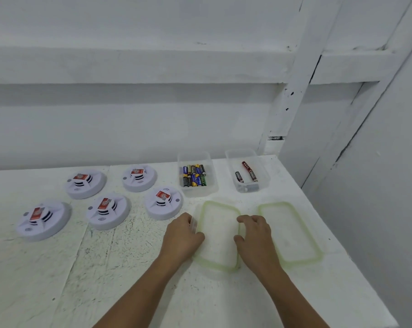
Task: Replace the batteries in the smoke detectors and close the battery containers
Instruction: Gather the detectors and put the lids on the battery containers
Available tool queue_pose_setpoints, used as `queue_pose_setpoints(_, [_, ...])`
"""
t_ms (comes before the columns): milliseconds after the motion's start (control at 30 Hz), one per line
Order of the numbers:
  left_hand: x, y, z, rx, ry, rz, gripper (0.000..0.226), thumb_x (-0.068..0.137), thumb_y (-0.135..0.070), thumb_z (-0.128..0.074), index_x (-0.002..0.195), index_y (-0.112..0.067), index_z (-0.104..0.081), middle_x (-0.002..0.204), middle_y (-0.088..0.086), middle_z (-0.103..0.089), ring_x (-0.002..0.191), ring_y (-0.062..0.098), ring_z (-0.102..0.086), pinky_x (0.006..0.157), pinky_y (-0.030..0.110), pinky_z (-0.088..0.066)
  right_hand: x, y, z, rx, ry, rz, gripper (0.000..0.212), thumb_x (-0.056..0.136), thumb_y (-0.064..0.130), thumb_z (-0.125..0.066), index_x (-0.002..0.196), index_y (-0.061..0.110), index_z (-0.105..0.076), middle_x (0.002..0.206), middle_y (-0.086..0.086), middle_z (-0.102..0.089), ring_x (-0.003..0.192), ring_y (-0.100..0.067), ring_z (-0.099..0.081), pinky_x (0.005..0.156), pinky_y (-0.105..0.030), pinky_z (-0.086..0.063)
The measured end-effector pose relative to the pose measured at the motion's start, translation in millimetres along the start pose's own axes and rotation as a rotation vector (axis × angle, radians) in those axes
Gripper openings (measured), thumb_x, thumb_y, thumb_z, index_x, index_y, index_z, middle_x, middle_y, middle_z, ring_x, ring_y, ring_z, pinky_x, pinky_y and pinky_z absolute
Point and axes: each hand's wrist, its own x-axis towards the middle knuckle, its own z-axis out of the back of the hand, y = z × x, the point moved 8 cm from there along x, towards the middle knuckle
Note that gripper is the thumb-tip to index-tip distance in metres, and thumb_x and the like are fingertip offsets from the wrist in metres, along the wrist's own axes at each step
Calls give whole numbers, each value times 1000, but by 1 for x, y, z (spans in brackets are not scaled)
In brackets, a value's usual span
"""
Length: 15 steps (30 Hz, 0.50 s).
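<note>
The left hand and right hand grip opposite edges of the green-rimmed lid, apparently to seat it on the battery container.

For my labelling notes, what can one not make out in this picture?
Head view only.
Whether the smoke detectors are loaded: hidden by housings.
Labels on batteries in left container: too small.
Dark things in right container: blurred by its wall.

Labels on the batteries are too small to read; a dark item in the right container is blurred
</note>
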Motion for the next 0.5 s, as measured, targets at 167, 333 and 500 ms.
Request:
queue_pose_setpoints(167, [-15, 9, 1, -375, 120, 62, 21, 80, -10, -67, 95, -15, -53, 90, 10, -68, 76, 25, -69, 64, 38, -55, -1, -1, -4, 139, 11, -28, 43, 85, 10, -59, 126, 21, -51, 127, -4, -43, 121, -20, -43, 89, -21, -36])
queue_pose_setpoints(333, [-32, 2, 2, -713, 220, 26, 33, 74, -3, -77, 103, -9, -62, 91, 14, -73, 72, 25, -70, 66, 39, -56, -8, -3, 1, 247, 5, -106, 40, 88, 32, -62, 126, 21, -55, 129, 1, -43, 121, -18, -46, 96, -25, -39])
queue_pose_setpoints(500, [-47, -13, 1, -846, 304, -93, 24, 82, -9, -74, 103, -19, -70, 104, 11, -68, 94, 27, -70, 83, 52, -57, -21, 23, 3, 345, 53, -88, 48, 87, 49, -57, 131, 31, -52, 141, 7, -33, 136, -12, -28, 111, -31, -28])
